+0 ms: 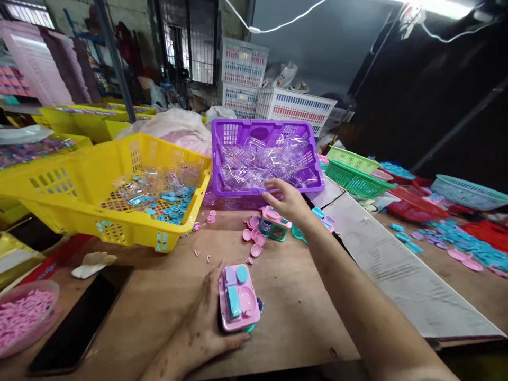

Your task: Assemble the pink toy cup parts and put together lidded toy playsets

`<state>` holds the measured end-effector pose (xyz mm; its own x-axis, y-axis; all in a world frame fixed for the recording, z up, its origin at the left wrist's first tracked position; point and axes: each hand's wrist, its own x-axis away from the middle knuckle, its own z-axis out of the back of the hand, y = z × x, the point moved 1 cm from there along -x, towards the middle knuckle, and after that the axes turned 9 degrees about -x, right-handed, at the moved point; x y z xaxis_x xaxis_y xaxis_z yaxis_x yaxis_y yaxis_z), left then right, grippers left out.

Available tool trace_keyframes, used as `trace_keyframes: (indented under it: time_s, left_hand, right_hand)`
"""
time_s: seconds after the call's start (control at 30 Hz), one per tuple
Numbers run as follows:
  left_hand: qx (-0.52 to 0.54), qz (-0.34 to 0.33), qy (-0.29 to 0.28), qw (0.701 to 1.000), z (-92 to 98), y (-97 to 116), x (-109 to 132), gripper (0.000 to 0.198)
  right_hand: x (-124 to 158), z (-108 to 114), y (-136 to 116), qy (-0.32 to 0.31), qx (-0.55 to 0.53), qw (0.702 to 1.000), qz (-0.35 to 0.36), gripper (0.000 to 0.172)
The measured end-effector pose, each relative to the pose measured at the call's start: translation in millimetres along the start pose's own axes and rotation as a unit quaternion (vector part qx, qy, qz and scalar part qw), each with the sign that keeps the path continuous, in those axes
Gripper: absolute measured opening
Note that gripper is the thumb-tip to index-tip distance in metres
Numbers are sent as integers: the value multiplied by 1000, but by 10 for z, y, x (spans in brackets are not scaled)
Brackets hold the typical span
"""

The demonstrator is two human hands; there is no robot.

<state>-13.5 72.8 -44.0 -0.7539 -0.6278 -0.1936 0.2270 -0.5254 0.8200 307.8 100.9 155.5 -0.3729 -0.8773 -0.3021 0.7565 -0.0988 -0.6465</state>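
Observation:
My left hand (208,317) is wrapped round a small toy kitchen sink unit (246,300) on the table. Its pink top carries a round basin, with lilac and blue pieces beside it. My right hand (286,200) is stretched forward with fingers apart at the front rim of a purple basket (218,182), holding nothing I can see. Clear plastic parts (262,159) fill that basket. Below the hand stands a second toy unit (273,228) with a pink top and teal base. Small pink bowls (256,248) lie beside it, along with tiny hooked pink pieces (209,259).
A yellow crate (99,225) with blue and clear parts stands at the left. Nearer are a black phone (81,320) and a tub of pink pieces (27,317). To the right lie a cardboard sheet (381,254), a green basket (357,180) and loose blue pieces (456,241).

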Motion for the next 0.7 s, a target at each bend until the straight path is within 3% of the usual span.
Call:
trace_keyframes:
  time_s: [0.07,0.17,0.27,0.33,0.43,0.53,0.6,0.7]
  left_hand:
    - [19,-7,0,1000,-8,20,-10,154]
    - [38,-23,-4,999,15,102,-44,150]
    - [38,-46,6,998,49,167,-56,139]
    - [29,-61,17,998,49,175,-54,137]
    - [16,-77,27,997,21,144,-51,140]
    - [13,-87,31,996,4,121,-58,142]
    - [12,-101,38,994,14,131,-66,141]
    - [11,-123,55,991,41,157,-85,134]
  right_hand:
    - [-480,-211,-2,8,56,997,-59,54]
    - [-890,-503,-14,-3,109,985,-131,58]
    - [-998,-600,-82,-11,138,980,-145,59]
    - [-946,-524,-186,-1,145,982,-123,62]
    - [-666,-261,-395,25,145,987,-64,69]
    - [-126,-37,-557,-8,98,995,11,77]
    - [323,-22,-598,-49,73,995,50,75]
    - [957,-194,-565,-83,88,989,84,75]
